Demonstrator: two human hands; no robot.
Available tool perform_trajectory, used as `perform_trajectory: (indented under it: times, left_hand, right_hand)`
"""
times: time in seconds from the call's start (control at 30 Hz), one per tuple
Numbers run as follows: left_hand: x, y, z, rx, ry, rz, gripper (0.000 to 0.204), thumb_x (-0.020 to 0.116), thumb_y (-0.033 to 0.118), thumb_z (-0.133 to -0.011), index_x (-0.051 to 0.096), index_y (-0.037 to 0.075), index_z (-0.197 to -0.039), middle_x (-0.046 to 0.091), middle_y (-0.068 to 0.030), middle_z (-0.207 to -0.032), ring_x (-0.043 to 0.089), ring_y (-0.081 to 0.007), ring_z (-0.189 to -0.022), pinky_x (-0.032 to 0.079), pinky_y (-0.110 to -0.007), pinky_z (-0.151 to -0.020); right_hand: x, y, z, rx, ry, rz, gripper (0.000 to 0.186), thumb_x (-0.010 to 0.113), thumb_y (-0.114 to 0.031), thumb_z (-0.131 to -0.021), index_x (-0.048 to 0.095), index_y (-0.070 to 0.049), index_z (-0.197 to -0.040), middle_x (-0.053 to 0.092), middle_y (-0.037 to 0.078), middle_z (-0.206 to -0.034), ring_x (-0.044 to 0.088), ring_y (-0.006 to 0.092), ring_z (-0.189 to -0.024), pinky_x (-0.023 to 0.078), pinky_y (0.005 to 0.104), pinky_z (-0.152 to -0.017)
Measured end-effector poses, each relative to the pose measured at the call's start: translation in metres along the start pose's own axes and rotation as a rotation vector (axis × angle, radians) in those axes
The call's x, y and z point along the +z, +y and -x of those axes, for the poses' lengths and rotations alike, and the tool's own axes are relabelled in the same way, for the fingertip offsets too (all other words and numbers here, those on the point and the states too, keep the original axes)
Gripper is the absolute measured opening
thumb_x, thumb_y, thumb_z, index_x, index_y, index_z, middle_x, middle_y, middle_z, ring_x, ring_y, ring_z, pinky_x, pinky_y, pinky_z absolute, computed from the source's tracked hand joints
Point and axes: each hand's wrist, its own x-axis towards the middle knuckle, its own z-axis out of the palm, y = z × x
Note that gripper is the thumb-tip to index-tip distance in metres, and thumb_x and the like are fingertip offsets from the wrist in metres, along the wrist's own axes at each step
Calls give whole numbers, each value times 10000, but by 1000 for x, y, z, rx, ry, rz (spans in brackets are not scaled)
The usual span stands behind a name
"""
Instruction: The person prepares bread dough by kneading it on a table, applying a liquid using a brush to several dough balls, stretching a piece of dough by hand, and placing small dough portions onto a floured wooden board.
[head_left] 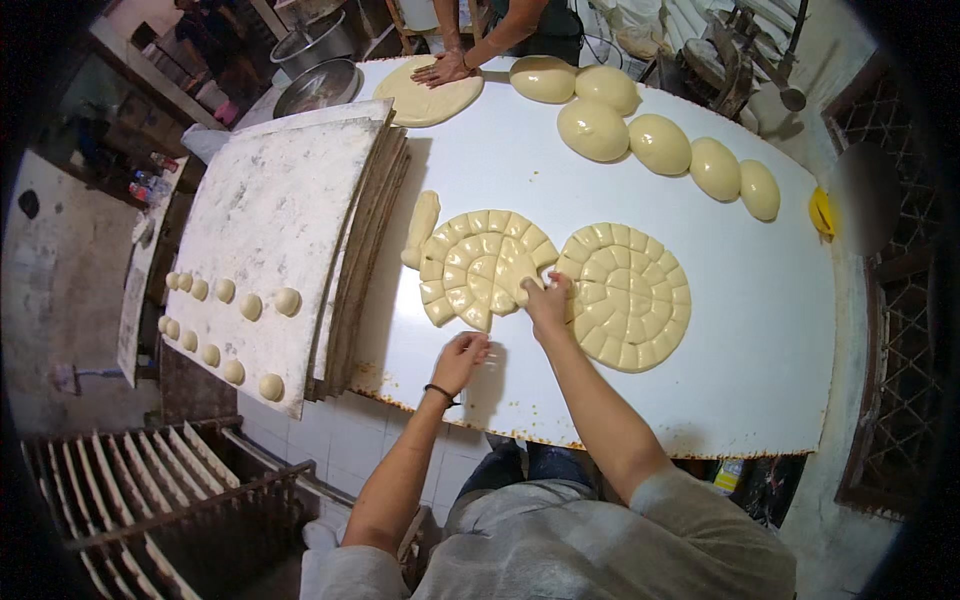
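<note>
Two flat rounds of pale, glossy dough lie side by side on the white table, both cut into small blocks in rings. The left round (475, 262) has gaps along its near and right edge; the right round (628, 297) looks whole. Between them, my right hand (547, 305) is closed at the left round's right edge, its fingers around a piece of dough (522, 275). Just short of that round's near edge hovers my left hand (462, 362), wearing a dark wristband. Its fingertips are blurred, and I cannot make out anything in them.
Left stands a stack of floured boards (270, 200) carrying dough balls (250, 306) in two rows. A dough strip (421, 228) lies beside the left round. Several large dough lumps (660, 145) line the far right. Across the table, a co-worker's hands (445, 68) press a dough sheet (425, 98).
</note>
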Motion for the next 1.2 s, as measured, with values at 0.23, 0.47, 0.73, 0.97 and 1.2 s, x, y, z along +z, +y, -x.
perform_trajectory:
  times: [0.23, 0.47, 0.73, 0.97, 1.2]
  left_hand:
    - [88, -37, 12, -323, -156, 340, 554, 693, 523, -1047, 671, 39, -1316, 746, -42, -1128, 689, -127, -1016, 552, -288, -893]
    - [59, -84, 38, -1, -45, 4, 349, 673, 272, -1087, 713, -11, -1288, 764, -13, -939, 697, -99, -831, 573, -263, -702]
    - [79, -49, 19, 911, -8, -998, 428, 783, 190, -915, 726, 86, -1327, 665, -117, -1441, 585, -332, -1341, 418, -495, -1202]
    - [13, -66, 15, 934, -11, -1230, 322, 761, 161, -945, 761, 136, -1266, 700, -71, -1324, 612, -348, -1289, 466, -456, -1104]
    - [-40, -144, 36, 842, -352, -1122, 322, 732, 160, -982, 743, 94, -1297, 682, -115, -1437, 599, -317, -1371, 459, -462, -1192]
  right_hand:
    - [-137, 51, 125, -138, -489, 70, 416, 718, -78, -966, 593, -32, -1360, 689, 121, -1168, 680, 201, -1017, 552, 318, -878]
    - [-267, 72, 190, -102, -178, 325, 195, 710, -11, -965, 695, -55, -1154, 702, 19, -1026, 641, 121, -951, 525, 277, -839]
    - [-318, 93, 117, -505, 185, 640, 408, 544, -126, -1110, 565, -9, -1499, 519, 226, -1593, 434, 444, -1500, 323, 525, -1262]
    - [-370, 92, 145, -370, 133, 796, 420, 544, -151, -1117, 563, 27, -1497, 549, 225, -1569, 447, 433, -1496, 335, 508, -1257]
    - [-387, 130, 187, -598, -96, 838, 412, 644, -165, -1080, 618, -20, -1465, 635, 213, -1453, 525, 413, -1430, 413, 494, -1207]
